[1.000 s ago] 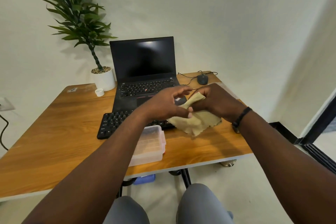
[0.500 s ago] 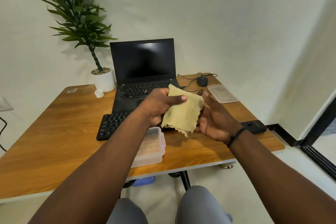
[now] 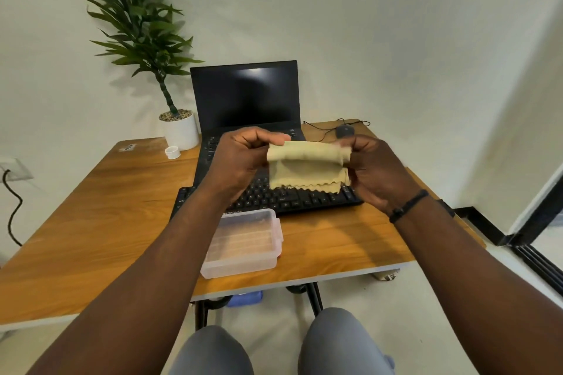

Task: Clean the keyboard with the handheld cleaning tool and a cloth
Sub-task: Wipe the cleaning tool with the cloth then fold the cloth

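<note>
The cloth (image 3: 307,166) is pale yellow-tan, its lower edge cut in a zigzag. The keyboard (image 3: 292,199) is black with pale key legends. The laptop (image 3: 245,94) is black, its screen dark. The bench (image 3: 100,210) is warm orange-brown with wood grain and a pale edge. The plastic box (image 3: 243,242) is clear and frosted. The plant (image 3: 134,18) is green in a white pot (image 3: 181,131). The mouse (image 3: 345,131) is dark grey. The wristband (image 3: 408,206) is black.
</note>
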